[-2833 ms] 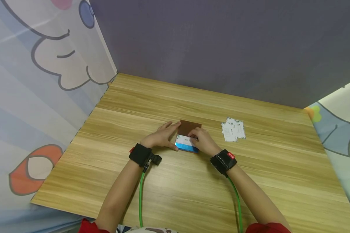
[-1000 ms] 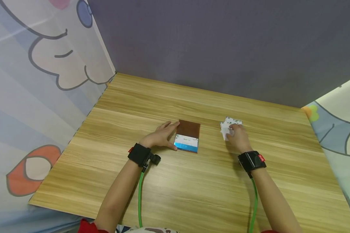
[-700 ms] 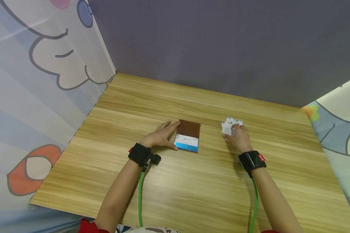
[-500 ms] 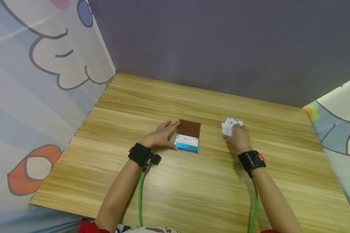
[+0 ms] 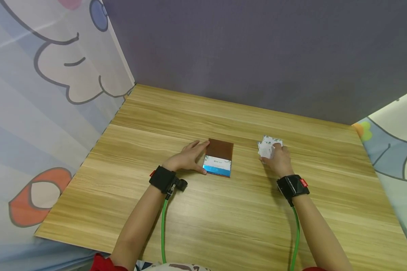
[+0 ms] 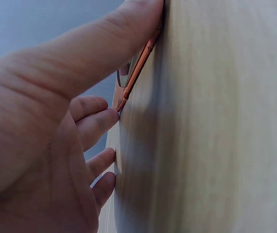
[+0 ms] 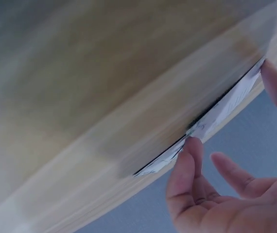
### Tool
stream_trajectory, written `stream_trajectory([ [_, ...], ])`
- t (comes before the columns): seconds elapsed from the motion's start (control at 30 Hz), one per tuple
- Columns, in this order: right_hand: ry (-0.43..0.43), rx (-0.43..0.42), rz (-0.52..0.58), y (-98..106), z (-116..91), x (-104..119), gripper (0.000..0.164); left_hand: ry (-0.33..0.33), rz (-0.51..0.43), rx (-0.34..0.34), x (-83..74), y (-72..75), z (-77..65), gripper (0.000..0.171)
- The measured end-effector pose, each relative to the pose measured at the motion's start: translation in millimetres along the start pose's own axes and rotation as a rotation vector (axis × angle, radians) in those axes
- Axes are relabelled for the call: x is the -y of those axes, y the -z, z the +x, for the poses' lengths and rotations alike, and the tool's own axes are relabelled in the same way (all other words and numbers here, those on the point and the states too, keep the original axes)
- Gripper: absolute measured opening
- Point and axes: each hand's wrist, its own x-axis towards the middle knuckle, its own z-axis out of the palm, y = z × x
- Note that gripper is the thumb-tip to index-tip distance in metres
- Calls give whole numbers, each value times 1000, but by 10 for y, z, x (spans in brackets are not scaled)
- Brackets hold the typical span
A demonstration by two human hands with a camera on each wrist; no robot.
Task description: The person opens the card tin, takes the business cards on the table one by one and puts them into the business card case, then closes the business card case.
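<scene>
On the table lies a flat brown card holder, a white printed card and a shiny blue strip across its lower half. My left hand rests at its left side, with the index fingertip at the upper corner and the thumb at the lower one. To the right, white cards with leafy corners overlap in a small pile. My right hand holds the front card between thumb and fingertips at its edges. In the right wrist view, thumb and fingers touch the cards, which lie low against the table.
The wooden table runs back to a dark grey panel. A patterned curtain hangs along the left side. Green cables trail from the wristbands toward the front.
My right hand has left the brown card holder and moved right to the white cards. Lately its fingertips shift only slightly on them. The left hand stays where it was.
</scene>
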Motion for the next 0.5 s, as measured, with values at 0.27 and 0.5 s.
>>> stream_trajectory([
  [0.27, -14, -17, 6, -2, 13, 19, 80, 6, -3, 4, 11, -6, 5, 109],
  [0.5, -17, -34, -30, -5, 38, 25, 80, 11, -5, 2, 38, -22, 19, 109],
])
